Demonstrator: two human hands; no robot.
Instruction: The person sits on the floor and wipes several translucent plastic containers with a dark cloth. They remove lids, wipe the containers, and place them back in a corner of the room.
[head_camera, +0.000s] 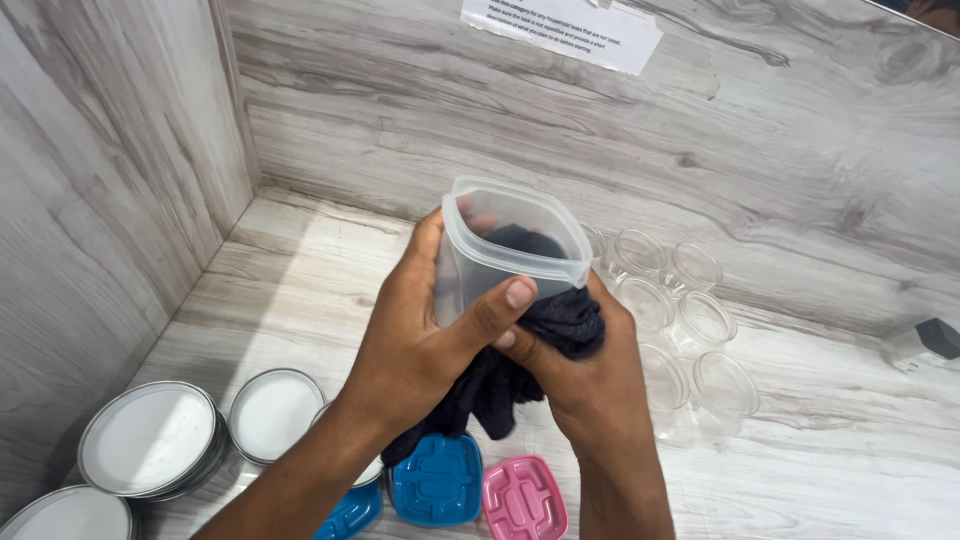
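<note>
Head view: the only view; it looks down at two bare hands over a pale wood-grain surface (300, 280), set in a corner of matching wall panels.
Left hand (420, 340): wraps around a clear plastic container (510, 250); the fingers are closed on its side, the thumb lying across the near wall just under the rim.
Clear plastic container: squarish with rounded corners, held up off the surface and tilted with its open mouth toward the camera, roughly over the middle of the surface.
Right hand (590, 375): the fingers are closed on a dark cloth (560, 320), bunched at the container's lower edge.
Dark cloth: part of it shows inside the container through the mouth, the rest hangs down between the two hands toward the lids below.
Blue lid (437, 480): square, lies flat on the surface just below the hands; a second blue lid (350, 512) peeks out beside the left forearm.
Pink lid (524, 497): lies just right of the blue lid, near the right wrist.
Round lids (150, 438): white with metal rims, grouped at the lower left, some overlapping.
Small clear jars (700, 320): a cluster standing open to the right of the hands, close to the back wall.
Paper note (560, 30): stuck on the back wall, top centre.
Dark object (938, 338): small, at the far right edge; its kind cannot be told.
</note>
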